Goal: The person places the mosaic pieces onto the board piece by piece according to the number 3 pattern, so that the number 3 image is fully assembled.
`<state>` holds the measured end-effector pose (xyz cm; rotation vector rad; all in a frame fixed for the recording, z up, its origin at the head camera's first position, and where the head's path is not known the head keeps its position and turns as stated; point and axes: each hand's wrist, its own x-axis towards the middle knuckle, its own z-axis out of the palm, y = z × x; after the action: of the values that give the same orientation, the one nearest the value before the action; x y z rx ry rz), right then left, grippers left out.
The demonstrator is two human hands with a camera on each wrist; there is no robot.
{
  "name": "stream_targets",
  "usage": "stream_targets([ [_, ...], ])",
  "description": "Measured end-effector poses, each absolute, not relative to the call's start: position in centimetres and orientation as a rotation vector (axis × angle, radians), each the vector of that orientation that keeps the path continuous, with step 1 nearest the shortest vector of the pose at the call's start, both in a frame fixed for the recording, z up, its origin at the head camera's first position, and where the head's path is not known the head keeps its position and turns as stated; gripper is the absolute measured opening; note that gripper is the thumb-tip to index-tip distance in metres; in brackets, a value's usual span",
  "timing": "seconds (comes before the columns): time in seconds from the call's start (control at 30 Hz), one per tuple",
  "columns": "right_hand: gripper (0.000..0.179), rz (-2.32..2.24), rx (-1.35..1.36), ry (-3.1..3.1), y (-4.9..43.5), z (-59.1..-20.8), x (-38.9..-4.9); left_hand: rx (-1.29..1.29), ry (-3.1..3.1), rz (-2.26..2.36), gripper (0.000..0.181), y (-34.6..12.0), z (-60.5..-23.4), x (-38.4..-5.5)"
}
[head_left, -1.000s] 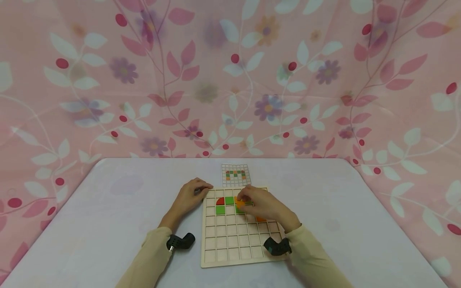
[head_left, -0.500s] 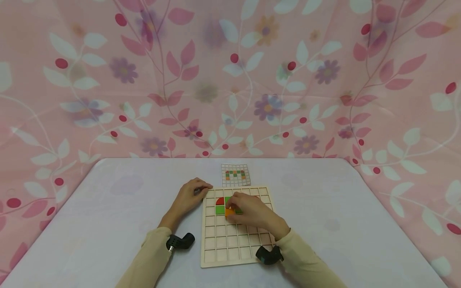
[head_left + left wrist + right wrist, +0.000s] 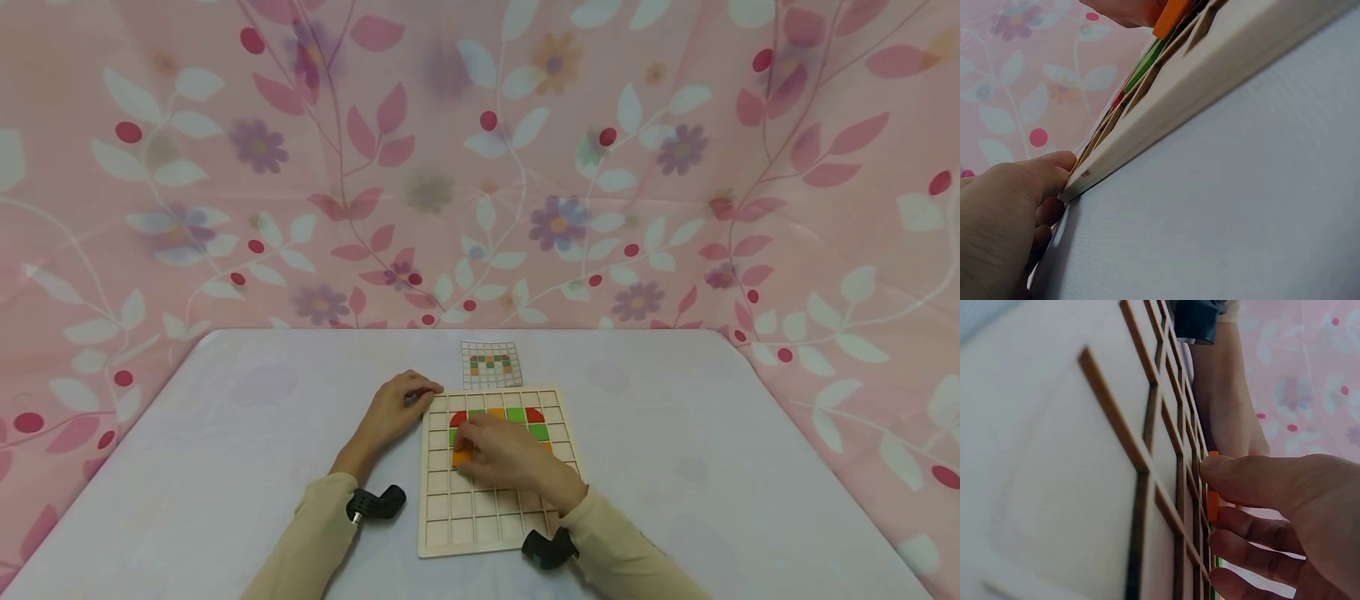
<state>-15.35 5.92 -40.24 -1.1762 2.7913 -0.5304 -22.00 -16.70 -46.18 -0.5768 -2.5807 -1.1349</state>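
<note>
In the head view my right hand reaches over the wooden grid board. Its thumb and fingers pinch an orange square tile at a cell on the board's left side. The right wrist view has that orange tile edge-on between thumb and fingers; whether it is fully seated, I cannot tell. My left hand holds the board's far left corner, thumb and finger at the edge. Other tiles lie on the board: a red quarter-round, a green square and an orange one. My right hand hides some cells.
Just beyond the board lies a printed card with a coloured grid pattern. A white cloth covers the table. Pink floral fabric hangs behind it. Each wrist wears a black camera.
My right hand has carried the orange tile leftward and nearer across the board, from the upper middle to the left side. The tiles at upper right are uncovered. My left hand stays at the corner.
</note>
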Motion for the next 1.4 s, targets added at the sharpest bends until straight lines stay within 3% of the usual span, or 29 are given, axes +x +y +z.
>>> stream_targets([
  [1.4, 0.019, -0.502, -1.188, 2.870, 5.45, -40.44, -15.01, -0.555, -2.598, -1.146, 0.015, -16.62, -45.80, -21.95],
])
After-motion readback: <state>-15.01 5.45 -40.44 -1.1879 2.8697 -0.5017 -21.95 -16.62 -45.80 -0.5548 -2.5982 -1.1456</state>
